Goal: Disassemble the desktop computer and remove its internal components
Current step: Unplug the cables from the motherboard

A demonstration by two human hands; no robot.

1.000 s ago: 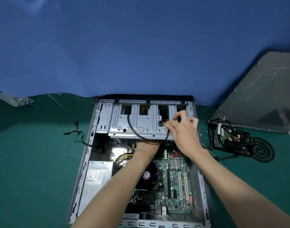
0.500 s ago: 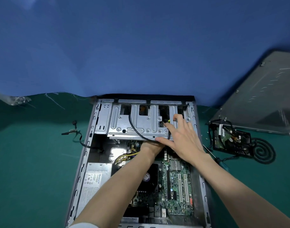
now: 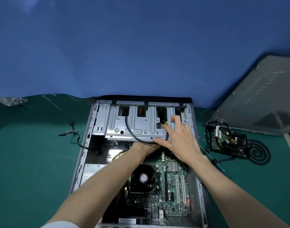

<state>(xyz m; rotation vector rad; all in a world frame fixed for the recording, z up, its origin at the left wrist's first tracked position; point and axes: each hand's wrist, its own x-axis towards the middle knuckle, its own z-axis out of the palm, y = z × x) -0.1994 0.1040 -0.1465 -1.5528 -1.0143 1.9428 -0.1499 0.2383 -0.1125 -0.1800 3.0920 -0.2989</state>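
The right hand point(image 3: 180, 142) lies spread and flat on the near right corner of the drive cage point(image 3: 134, 127). Its thumb runs along the cage's near edge and its forefinger crooks up beside a yellow-tipped connector point(image 3: 164, 123) (whether it touches, I can't make out). The left hand point(image 3: 141, 146) goes in under the cage, so its fingers are hidden and I cannot tell whether it grips anything.

A black cable point(image 3: 128, 129) loops across the top of the cage and passes under the right thumb. If the cage is lifted with that cable attached, I'd expect it to snag and strain its plug. The hidden fingers sit close to raw sheet-metal edges, and a slip could cut them. A dropped cage would land on the motherboard point(image 3: 174, 186) and CPU fan point(image 3: 142, 177) just below.

The desktop computer point(image 3: 82, 145) lies open on its side in the middle of the worktop point(image 3: 34, 162), its far end at the worktop's far edge. A screwdriver point(image 3: 221, 168) and a removed hard drive point(image 3: 226, 140) sit toward the right edge.
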